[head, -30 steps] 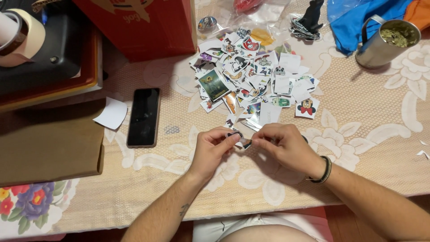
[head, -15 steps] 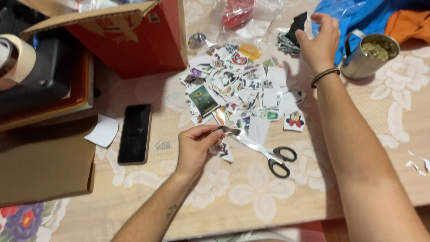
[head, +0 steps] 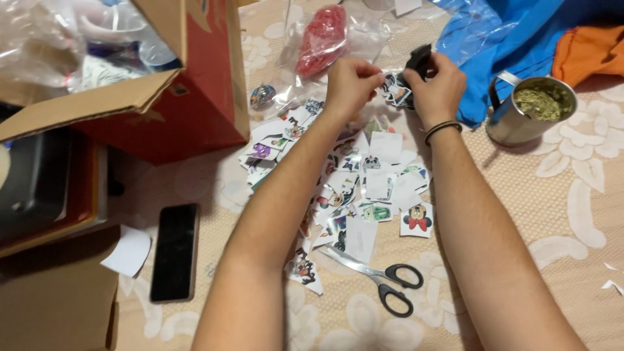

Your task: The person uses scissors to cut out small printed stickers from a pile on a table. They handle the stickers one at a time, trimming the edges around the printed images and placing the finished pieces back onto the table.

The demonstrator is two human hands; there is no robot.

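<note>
Both arms outstretched, left hand (head: 351, 81) and right hand (head: 437, 88) pinching a sticker sheet (head: 396, 89)

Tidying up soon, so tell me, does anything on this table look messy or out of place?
Cut-out stickers lie scattered loose, some overlapping. The scissors lie half open beside them. Nothing looks spilled or damaged.

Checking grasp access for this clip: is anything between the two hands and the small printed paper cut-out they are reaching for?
Nothing visible. The left hand and right hand already pinch the small printed paper cut-out from either side, above the clear plastic bag.
</note>
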